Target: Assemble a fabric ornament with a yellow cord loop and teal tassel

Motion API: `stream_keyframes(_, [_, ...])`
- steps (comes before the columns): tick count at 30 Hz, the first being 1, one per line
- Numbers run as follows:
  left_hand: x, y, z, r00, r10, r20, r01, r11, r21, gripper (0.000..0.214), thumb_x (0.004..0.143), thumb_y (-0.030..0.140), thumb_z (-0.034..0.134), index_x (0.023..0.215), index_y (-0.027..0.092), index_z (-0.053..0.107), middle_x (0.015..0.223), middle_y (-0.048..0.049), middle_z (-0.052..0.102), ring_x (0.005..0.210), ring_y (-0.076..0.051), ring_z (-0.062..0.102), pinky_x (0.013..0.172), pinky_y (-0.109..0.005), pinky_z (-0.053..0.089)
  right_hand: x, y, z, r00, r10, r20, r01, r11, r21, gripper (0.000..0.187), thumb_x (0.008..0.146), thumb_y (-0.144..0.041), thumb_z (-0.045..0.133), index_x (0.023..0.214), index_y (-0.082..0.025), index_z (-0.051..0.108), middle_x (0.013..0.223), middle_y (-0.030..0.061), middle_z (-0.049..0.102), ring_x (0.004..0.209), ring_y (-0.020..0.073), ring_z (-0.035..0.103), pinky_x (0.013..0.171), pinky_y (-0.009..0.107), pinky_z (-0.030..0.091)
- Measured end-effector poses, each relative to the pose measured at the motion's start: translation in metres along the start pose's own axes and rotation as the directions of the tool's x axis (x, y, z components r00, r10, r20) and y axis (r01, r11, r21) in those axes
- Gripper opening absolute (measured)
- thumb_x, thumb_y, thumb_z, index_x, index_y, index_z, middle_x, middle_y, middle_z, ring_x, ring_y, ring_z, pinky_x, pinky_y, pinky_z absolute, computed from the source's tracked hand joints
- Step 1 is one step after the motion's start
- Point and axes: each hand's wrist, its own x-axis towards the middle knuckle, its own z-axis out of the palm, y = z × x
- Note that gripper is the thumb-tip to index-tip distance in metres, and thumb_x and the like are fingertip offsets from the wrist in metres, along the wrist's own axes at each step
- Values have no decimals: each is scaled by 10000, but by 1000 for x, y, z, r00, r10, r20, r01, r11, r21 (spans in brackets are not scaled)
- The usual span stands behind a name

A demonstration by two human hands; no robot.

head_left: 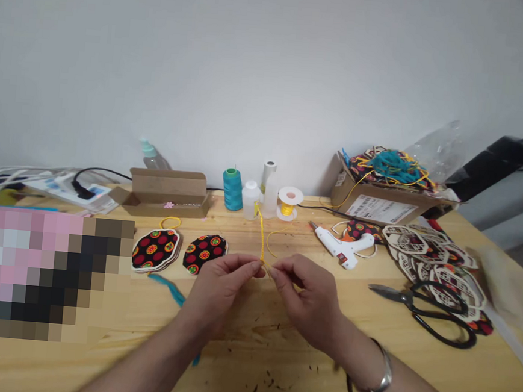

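Note:
A braided yellow cord (263, 232) runs from a small clear bottle (251, 202) toward me, down to my fingertips. My left hand (230, 278) pinches the cord's near end between thumb and forefinger. Close beside it, my right hand (306, 293) pinches a yellow strand at the same spot. The fingertips hide the exact knot or crossing. Left of my left hand lies a black patterned fabric piece (205, 253), and farther left a stack of similar pieces with pale edges (155, 249). A teal tassel (168, 288) lies partly behind my left forearm.
At the back stand a teal thread cone (232, 191), a spool of yellow cord (290, 204) and an open cardboard box (168, 198). On the right are a white glue gun (341, 244), black-handled scissors (425, 305), patterned pieces (441, 264) and a full carton (378, 205).

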Motion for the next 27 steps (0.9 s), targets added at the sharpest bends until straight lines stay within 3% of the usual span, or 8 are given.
stream_keyframes(4, [0,-3,1,997,-80,-4,78,988,-134,155,637,316,688,677,166,681,632,7,663,569,-132,554,583,-250,405,-7,2,5,959,-280,52,284,933,-222,137,841,-174,458,807,-152,590,682,40,594,636,132,509,583,252,370])
stream_keyframes(8, [-1,-6,2,993,-108,39,114,970,-213,157,638,302,694,692,155,682,664,-11,682,602,-139,581,597,-248,423,-9,4,8,890,-437,129,452,805,-384,136,842,-148,452,777,-147,571,659,35,580,619,144,492,551,270,346])
stream_keyframes(14, [-1,-9,5,988,-123,92,149,920,-363,150,634,270,702,714,149,669,684,-24,679,603,-131,583,604,-249,436,-9,3,7,816,-482,319,577,638,-510,192,855,-89,380,860,-119,569,679,42,571,616,149,485,527,284,338])
stream_keyframes(18, [-1,-8,5,987,-113,110,146,923,-357,132,645,261,699,678,142,652,638,0,637,565,-97,544,568,-216,408,-9,1,6,809,-464,361,588,627,-510,212,850,-86,372,861,-119,581,669,49,579,593,148,480,512,289,320])
stream_keyframes(21, [-1,-8,4,991,-85,104,113,946,-303,136,662,276,687,666,147,644,614,15,608,555,-87,516,551,-205,381,-8,-1,2,879,-398,261,472,803,-363,182,850,-161,412,818,-140,590,638,30,575,565,127,466,512,268,307])
stream_keyframes(24, [-1,-7,3,994,-69,85,87,970,-229,138,662,284,682,681,150,655,598,17,599,535,-82,484,524,-199,346,-2,-1,-2,989,-100,106,108,991,-74,206,846,-267,451,727,-160,581,592,-4,537,546,99,448,522,231,322])
stream_keyframes(25, [-1,-6,3,994,-61,91,79,975,-206,139,660,284,681,686,149,660,594,16,599,525,-80,470,513,-198,332,1,0,-2,995,33,89,-35,999,24,231,844,-292,455,695,-161,573,580,-12,523,542,93,442,517,221,324])
stream_keyframes(27, [-2,-4,3,991,-45,123,65,985,-162,140,663,284,673,673,146,665,576,16,586,502,-76,435,494,-201,307,8,3,-2,958,256,128,-276,944,182,291,831,-347,465,627,-158,552,550,-21,493,522,88,421,491,212,315])
